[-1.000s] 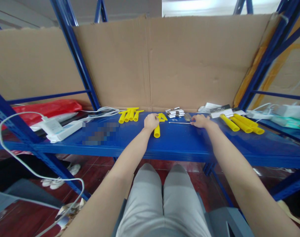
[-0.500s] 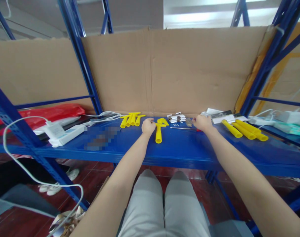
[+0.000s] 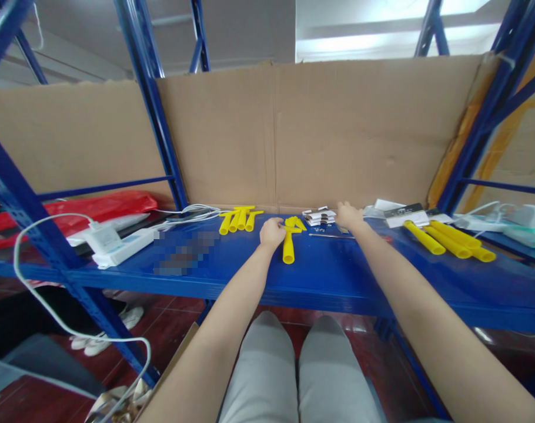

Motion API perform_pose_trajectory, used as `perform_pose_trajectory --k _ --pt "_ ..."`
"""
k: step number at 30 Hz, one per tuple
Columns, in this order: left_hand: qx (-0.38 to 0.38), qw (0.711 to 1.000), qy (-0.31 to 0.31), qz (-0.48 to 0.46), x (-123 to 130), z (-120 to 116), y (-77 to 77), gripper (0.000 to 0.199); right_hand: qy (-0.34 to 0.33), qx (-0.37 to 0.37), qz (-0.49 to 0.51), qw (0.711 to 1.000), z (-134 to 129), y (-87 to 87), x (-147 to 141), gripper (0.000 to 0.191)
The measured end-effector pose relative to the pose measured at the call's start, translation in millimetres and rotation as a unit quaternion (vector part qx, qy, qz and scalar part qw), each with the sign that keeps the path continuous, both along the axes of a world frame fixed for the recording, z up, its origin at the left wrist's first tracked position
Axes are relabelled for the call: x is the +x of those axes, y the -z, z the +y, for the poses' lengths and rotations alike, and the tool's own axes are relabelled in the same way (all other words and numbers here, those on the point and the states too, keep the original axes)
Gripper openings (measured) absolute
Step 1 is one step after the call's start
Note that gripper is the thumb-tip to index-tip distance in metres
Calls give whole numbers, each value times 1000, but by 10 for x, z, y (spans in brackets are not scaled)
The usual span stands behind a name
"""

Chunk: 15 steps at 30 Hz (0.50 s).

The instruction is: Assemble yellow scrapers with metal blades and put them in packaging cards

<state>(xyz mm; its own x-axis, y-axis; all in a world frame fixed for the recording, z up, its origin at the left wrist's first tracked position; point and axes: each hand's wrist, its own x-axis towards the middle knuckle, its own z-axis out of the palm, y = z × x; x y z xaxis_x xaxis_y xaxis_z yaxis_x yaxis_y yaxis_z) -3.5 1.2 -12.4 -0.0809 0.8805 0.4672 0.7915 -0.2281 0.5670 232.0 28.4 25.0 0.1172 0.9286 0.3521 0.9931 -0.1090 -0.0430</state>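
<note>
A yellow T-shaped plastic handle (image 3: pixel 288 249) lies on the blue shelf with its hollow round end toward me. My left hand (image 3: pixel 273 233) is closed on the left end of its crossbar. Just behind it sit several small yellow pieces (image 3: pixel 296 223). My right hand (image 3: pixel 349 217) is at the right end of a stack of small white and dark packets (image 3: pixel 319 216), fingers curled down; what is in them is hidden. A thin metal screwdriver shaft (image 3: pixel 329 235) lies in front of the packets, partly covered by my right forearm.
Several yellow T-shaped handles (image 3: pixel 241 220) lie at the back left, and several plain yellow tubes (image 3: pixel 448 241) at the right by black and white cards (image 3: pixel 404 214). A white power strip (image 3: pixel 129 245) with cables is on the left. Cardboard (image 3: pixel 360 135) walls the back.
My right hand has shifted left and back, from beside the screwdriver's red end to the packets. My left hand stays at the yellow handle. The whole view has shifted slightly.
</note>
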Motion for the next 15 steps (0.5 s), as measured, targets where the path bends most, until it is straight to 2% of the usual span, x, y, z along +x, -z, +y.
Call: perform_pose_trajectory --k 8,15 --pt "3 1000 7 8 13 -12 -11 36 -73 -16 -23 997 214 53 -229 56" --pt "12 1000 12 14 13 -23 -9 36 -96 -84 -133 983 270 57 -455 55"
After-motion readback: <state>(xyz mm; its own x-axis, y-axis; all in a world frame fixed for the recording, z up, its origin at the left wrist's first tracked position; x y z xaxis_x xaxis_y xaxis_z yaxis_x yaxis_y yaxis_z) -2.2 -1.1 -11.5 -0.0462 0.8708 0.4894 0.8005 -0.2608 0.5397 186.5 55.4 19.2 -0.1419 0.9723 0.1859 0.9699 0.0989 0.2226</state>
